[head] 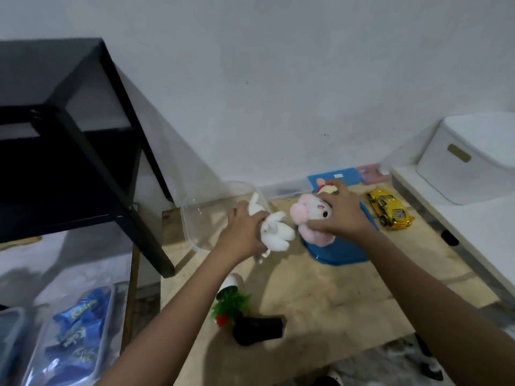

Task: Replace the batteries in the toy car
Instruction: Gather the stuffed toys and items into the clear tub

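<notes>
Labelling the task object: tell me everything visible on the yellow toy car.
The yellow toy car is a glossy, metallic-looking sports-car model with dark wheels and pale window areas. It stands upright on its wheels, set diagonally on the wooden board, to the right of the blue container. Nothing touches it: the left hand grips a white plush toy and the right hand holds a pink plush toy. Its underside and any battery cover are hidden.

Wall [278, 79]: plain white, a few small dark specks. Black metal shelf [69, 135] at left, against wall. Pale wooden board [334, 296] centre; grey mottled floor [69, 263] to its left. White box [473, 162] on white ledge [487, 232], right. Light dim, shadows soft.
</notes>
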The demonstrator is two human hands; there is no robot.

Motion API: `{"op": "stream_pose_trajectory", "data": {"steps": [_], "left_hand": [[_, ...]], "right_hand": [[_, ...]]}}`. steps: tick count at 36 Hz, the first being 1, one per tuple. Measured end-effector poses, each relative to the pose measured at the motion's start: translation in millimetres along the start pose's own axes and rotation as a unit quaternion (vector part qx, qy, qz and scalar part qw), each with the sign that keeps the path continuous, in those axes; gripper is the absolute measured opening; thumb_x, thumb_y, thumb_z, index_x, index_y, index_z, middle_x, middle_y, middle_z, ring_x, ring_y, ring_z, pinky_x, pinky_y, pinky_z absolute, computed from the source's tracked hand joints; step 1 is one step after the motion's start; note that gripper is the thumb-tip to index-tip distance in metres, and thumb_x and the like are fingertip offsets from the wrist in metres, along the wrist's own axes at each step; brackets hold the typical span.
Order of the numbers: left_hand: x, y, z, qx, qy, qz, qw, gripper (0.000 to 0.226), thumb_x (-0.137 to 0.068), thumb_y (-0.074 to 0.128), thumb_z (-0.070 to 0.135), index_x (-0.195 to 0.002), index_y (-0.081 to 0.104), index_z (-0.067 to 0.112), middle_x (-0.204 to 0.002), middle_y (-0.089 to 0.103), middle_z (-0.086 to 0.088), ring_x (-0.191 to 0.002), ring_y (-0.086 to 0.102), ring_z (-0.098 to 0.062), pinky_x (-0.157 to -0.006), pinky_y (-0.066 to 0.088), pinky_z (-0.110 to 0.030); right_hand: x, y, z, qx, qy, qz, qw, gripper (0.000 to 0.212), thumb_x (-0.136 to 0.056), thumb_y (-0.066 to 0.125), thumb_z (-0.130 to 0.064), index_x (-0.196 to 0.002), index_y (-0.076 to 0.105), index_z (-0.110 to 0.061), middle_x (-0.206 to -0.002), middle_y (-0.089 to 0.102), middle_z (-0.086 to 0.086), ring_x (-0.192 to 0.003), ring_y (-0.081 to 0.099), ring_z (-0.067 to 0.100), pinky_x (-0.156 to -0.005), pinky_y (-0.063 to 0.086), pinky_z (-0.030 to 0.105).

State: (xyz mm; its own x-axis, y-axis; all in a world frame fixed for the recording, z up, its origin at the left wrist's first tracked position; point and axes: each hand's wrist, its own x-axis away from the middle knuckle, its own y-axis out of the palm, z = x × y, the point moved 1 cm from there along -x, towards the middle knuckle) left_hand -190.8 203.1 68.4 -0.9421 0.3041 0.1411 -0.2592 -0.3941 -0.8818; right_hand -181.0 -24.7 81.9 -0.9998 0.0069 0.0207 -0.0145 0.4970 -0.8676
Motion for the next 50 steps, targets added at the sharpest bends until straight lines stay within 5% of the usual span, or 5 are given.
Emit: {"op": "stream_pose_trajectory", "data": {"steps": [24, 33, 37, 43, 50], "left_hand": [[-53.2, -22.0, -115.6, 0.153, -0.210, -0.016, 0.966, 0.064, -0.074, 0.068, 0.046, -0.130, 0.048, 0.024, -0.126, 0.057, -0.003, -0.108, 0.057, -0.020, -0.083, 0.047, -0.029], [-60.9, 3.9, -121.8, 0.014, -0.212, -0.025, 0.977, 0.046, -0.089, 0.054, 0.023, -0.133, 0.044, 0.017, -0.145, 0.029, -0.014, -0.135, 0.026, -0.028, -0.103, 0.034, -0.036], [-65.0, 22.8, -133.8, -0.006, -0.193, -0.059, 0.979, 0.067, -0.078, 0.039, 0.051, -0.141, 0.030, 0.032, -0.146, 0.034, -0.010, -0.138, 0.021, -0.027, -0.109, 0.029, -0.035], [-64.9, 13.0, -126.0, 0.008, -0.181, -0.155, 0.971, 0.084, -0.089, 0.054, 0.033, -0.150, -0.001, 0.019, -0.155, -0.019, -0.017, -0.141, -0.019, -0.040, -0.117, 0.004, -0.050], [-62.5, 11.6, -123.9, 0.056, -0.164, -0.202, 0.964, 0.094, -0.089, 0.058, 0.033, -0.149, -0.012, 0.018, -0.151, -0.032, -0.013, -0.137, -0.031, -0.037, -0.114, -0.003, -0.049]], "right_hand": [[-77.7, 104.5, -98.7, 0.086, -0.190, -0.193, 0.959, 0.063, -0.061, 0.069, -0.053, -0.120, 0.050, -0.037, -0.144, 0.021, -0.010, -0.115, 0.036, 0.025, -0.081, 0.031, 0.029], [-96.2, 130.9, -99.6, 0.152, -0.184, -0.300, 0.923, 0.061, -0.079, 0.060, -0.046, -0.135, 0.042, -0.028, -0.154, 0.014, -0.001, -0.133, 0.023, 0.032, -0.098, 0.033, 0.044], [-100.5, 149.6, -88.3, 0.139, -0.138, -0.351, 0.916, 0.057, -0.092, 0.049, -0.032, -0.143, 0.029, -0.018, -0.157, 0.000, 0.013, -0.144, 0.001, 0.033, -0.115, 0.018, 0.043], [-94.0, 155.3, -81.9, 0.121, -0.084, -0.393, 0.908, 0.074, -0.093, 0.044, -0.047, -0.149, 0.002, -0.025, -0.154, -0.019, 0.019, -0.141, -0.018, 0.039, -0.116, 0.003, 0.047], [-92.1, 183.8, -79.6, 0.120, -0.033, -0.358, 0.925, 0.099, -0.080, 0.058, -0.060, -0.149, -0.003, -0.024, -0.151, -0.026, 0.023, -0.138, -0.021, 0.047, -0.116, 0.003, 0.053]]}}
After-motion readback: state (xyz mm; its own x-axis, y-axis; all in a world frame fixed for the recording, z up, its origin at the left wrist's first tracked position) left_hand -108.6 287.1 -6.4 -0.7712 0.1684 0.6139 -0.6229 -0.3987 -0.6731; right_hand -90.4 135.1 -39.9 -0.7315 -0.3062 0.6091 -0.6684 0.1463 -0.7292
